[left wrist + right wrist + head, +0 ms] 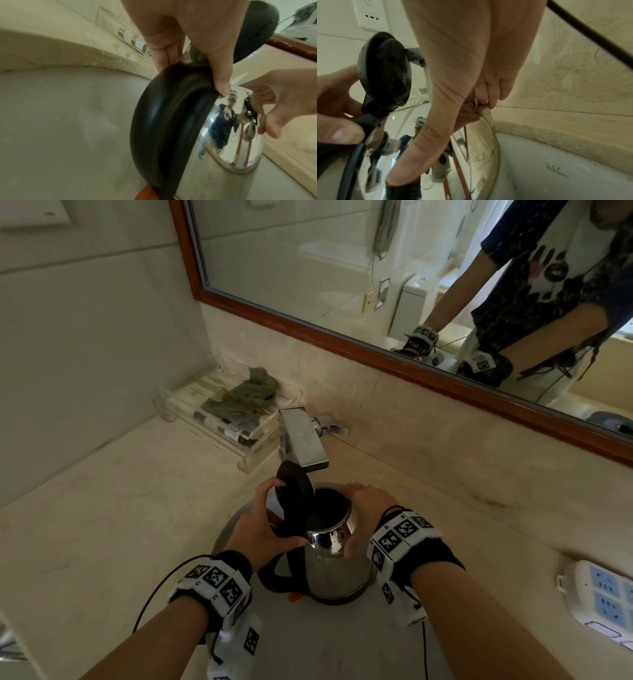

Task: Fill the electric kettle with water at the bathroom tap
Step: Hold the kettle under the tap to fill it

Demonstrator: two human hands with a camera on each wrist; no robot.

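With the kettle (337,556) standing upright in the sink (239,518), its open mouth sits just at six o'clock of the tap (303,440) spout. The left hand (263,525) grips the handle and lifted lid (294,489); the right hand (364,508) cups the rim.

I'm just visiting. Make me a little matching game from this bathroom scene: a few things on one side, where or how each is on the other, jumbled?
Things:
1. kettle
2. kettle lid
3. tap
4. power strip

States:
a. lying on the counter at the right
b. flipped open
c. standing in the sink
d. spout just above the kettle's open mouth

Pairs: 1-c, 2-b, 3-d, 4-a
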